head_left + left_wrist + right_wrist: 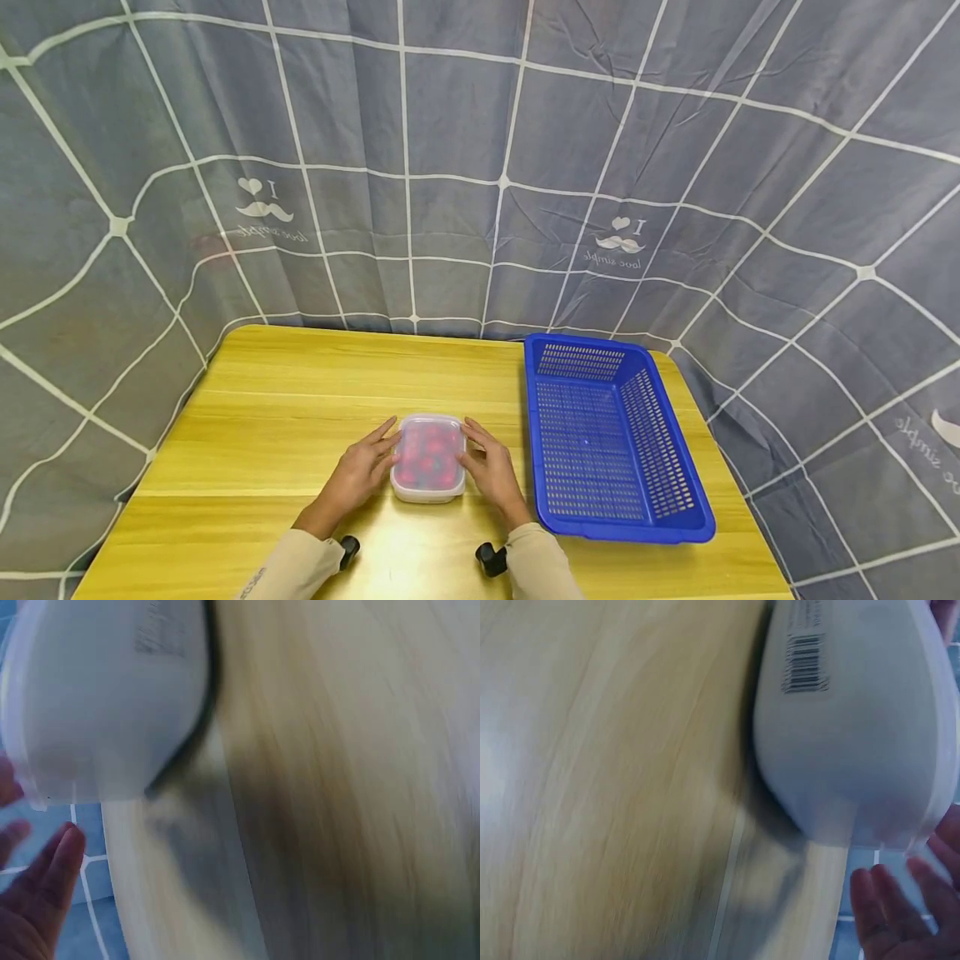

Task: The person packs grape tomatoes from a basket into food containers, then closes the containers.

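Observation:
A lidded plastic food container [429, 458] stands on the yellow wooden table, with red and some green contents blurred through its translucent lid. At its left side is my left hand [362, 468], its fingers extended towards the lid's edge. My right hand [492, 471] mirrors it on the right side, fingers likewise fairly straight. Up close in the left wrist view, the container's pale wall [105, 712] shows faint print, with fingertips near the rim. A barcode label [805, 664] marks the wall in the right wrist view. Firm contact at the rim is hard to judge.
A blue perforated plastic basket [534, 467] sits on the right part of the table [285, 400]. Grey curtains [457, 217] with white grid lines surround the table at the back and sides. Black wrist devices [492, 560] are worn on both arms.

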The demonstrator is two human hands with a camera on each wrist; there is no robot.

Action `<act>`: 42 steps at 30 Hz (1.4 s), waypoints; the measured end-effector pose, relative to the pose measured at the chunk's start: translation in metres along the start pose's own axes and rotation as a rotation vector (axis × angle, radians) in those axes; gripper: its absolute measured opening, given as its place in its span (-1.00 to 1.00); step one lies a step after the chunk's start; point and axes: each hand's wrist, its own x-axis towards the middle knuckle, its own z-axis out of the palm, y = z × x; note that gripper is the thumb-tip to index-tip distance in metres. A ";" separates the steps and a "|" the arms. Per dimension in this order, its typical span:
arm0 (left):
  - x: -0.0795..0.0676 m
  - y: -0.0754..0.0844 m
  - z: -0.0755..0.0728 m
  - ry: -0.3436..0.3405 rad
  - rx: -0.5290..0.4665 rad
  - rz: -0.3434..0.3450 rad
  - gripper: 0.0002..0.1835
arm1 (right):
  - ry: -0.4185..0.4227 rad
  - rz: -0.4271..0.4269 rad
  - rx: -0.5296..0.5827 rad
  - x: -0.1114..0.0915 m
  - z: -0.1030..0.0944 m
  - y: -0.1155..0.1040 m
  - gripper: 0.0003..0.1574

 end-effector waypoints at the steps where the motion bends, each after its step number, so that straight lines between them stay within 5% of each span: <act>1: 0.000 -0.001 0.000 0.008 0.061 0.076 -0.59 | -0.023 -0.034 -0.027 0.000 -0.001 0.001 -0.49; 5: -0.003 -0.006 -0.002 -0.029 0.197 0.208 -0.60 | -0.090 -0.102 -0.131 -0.002 -0.005 0.002 -0.49; 13: -0.006 -0.013 -0.010 -0.212 0.205 0.147 -0.27 | -0.219 -0.105 -0.252 -0.010 -0.007 0.007 -0.11; 30: -0.011 -0.021 -0.004 -0.145 0.237 0.167 -0.24 | -0.220 -0.073 -0.117 -0.019 -0.005 0.013 0.01; 42: -0.012 -0.024 -0.004 -0.161 0.156 0.116 -0.23 | -0.189 -0.073 -0.120 -0.016 -0.005 0.014 -0.01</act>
